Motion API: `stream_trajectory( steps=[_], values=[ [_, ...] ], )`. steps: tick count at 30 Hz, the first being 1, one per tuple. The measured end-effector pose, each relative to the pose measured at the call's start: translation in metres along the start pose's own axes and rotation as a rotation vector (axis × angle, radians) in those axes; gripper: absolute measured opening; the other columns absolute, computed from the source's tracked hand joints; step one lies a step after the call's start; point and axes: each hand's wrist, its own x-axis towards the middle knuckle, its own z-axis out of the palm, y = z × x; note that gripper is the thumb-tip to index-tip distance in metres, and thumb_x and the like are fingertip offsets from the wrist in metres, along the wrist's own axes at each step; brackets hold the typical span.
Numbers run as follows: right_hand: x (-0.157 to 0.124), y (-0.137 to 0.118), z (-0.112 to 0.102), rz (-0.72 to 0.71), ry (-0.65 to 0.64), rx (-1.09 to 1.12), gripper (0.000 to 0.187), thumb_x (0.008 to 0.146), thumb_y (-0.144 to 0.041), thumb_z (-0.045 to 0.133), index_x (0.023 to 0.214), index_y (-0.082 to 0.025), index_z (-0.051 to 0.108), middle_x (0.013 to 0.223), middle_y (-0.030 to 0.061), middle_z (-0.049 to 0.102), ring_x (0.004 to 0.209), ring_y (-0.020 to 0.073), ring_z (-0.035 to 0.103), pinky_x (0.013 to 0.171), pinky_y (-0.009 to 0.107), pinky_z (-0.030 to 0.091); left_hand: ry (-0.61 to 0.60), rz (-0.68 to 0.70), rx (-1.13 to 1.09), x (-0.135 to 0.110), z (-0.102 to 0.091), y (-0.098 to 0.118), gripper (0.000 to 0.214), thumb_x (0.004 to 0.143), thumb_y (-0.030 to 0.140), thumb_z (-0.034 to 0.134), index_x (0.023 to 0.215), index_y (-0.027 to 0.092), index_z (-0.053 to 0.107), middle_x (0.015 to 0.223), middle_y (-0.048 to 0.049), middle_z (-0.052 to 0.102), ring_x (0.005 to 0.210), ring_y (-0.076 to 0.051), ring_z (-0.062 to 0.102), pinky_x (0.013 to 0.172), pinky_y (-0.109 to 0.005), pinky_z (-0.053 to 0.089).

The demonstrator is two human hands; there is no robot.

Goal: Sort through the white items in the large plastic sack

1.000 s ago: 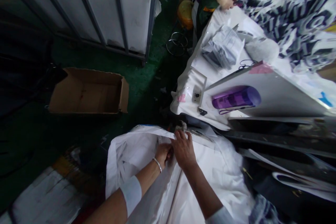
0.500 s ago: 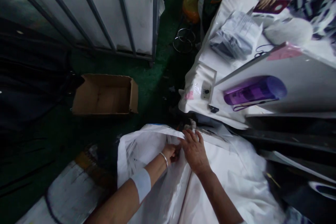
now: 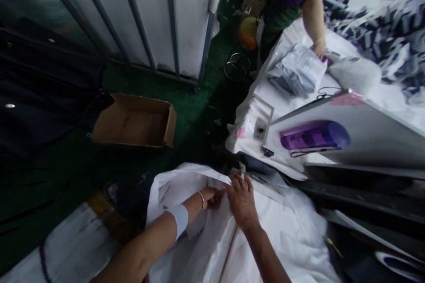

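Observation:
A large white woven sack [image 3: 152, 203] stands with its mouth open in front of me, pale strips or folds showing inside. My left hand [image 3: 212, 198], with a bracelet at the wrist and a pale band on the forearm, reaches into the mouth. Its fingers are curled closed near the inner wall; what they hold is hidden. Just to the right, my right hand [image 3: 241, 199] is closed over the sack's rim, fingertips on the far side of the fold. White sheeting [image 3: 275, 234] lies to the right of the sack, under my right forearm.
An open cardboard box [image 3: 136, 121] sits on the green floor, near a slatted rack [image 3: 172, 22]. On the white table [image 3: 282, 97] are a plastic-wrapped packet [image 3: 299, 70] and a purple bottle [image 3: 315, 135]. A co-worker's hand [image 3: 319, 47] rests beside the packet.
My left hand has shifted slightly left, away from my right hand, which stays on the rim. The co-worker's hand has moved left and down toward the packet. The view has tilted a little.

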Motion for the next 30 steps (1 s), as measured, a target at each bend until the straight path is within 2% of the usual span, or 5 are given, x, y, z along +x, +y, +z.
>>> stream_trajectory(
  steps=[4,9,15,22,30],
  values=[
    [0.000,-0.002,-0.002,0.007,-0.010,0.011,0.029,0.091,-0.016,0.054,0.116,-0.028,0.064,0.129,0.0067,0.059,0.131,0.0261,0.040,0.113,0.052,0.020,0.168,0.103,0.037,-0.010,-0.005,-0.003,0.024,0.092,0.036,0.056,0.098,0.014,0.061,0.087,-0.0017,0.063,0.068,-0.012,0.060,0.060,-0.027,0.053],
    [0.000,-0.003,-0.007,0.019,-0.009,0.071,0.032,0.093,-0.015,0.051,0.120,-0.029,0.063,0.131,0.0083,0.058,0.133,0.0255,0.038,0.113,0.053,0.019,0.330,0.442,0.046,-0.031,-0.012,0.005,0.020,0.093,0.033,0.052,0.093,0.015,0.060,0.085,-0.0011,0.062,0.071,-0.013,0.059,0.067,-0.029,0.050],
    [-0.007,0.001,-0.026,0.036,0.010,0.336,0.032,0.095,-0.020,0.044,0.121,-0.023,0.062,0.144,0.0109,0.045,0.138,0.0255,0.032,0.114,0.051,0.024,0.116,0.704,0.076,-0.063,0.030,-0.014,0.017,0.089,0.029,0.056,0.101,0.025,0.068,0.115,-0.0044,0.068,0.112,-0.020,0.058,0.101,-0.030,0.041],
    [-0.055,-0.007,-0.077,0.421,0.300,0.570,0.035,0.098,-0.034,0.039,0.127,-0.024,0.055,0.143,0.0095,0.046,0.133,0.0254,0.041,0.109,0.048,0.038,-0.012,0.608,-0.046,-0.073,0.038,-0.027,0.029,0.088,0.033,0.058,0.112,0.019,0.067,0.134,-0.0086,0.059,0.135,-0.023,0.041,0.119,-0.034,0.020],
    [-0.145,-0.022,-0.101,0.676,0.304,0.527,0.035,0.096,-0.041,0.042,0.122,-0.026,0.059,0.135,0.0094,0.055,0.124,0.0281,0.053,0.099,0.048,0.049,0.059,0.356,-0.284,-0.049,-0.023,-0.007,0.059,0.095,0.055,0.019,0.106,0.017,0.063,0.139,-0.0142,0.052,0.128,-0.027,0.050,0.102,-0.039,0.046]
  ],
)
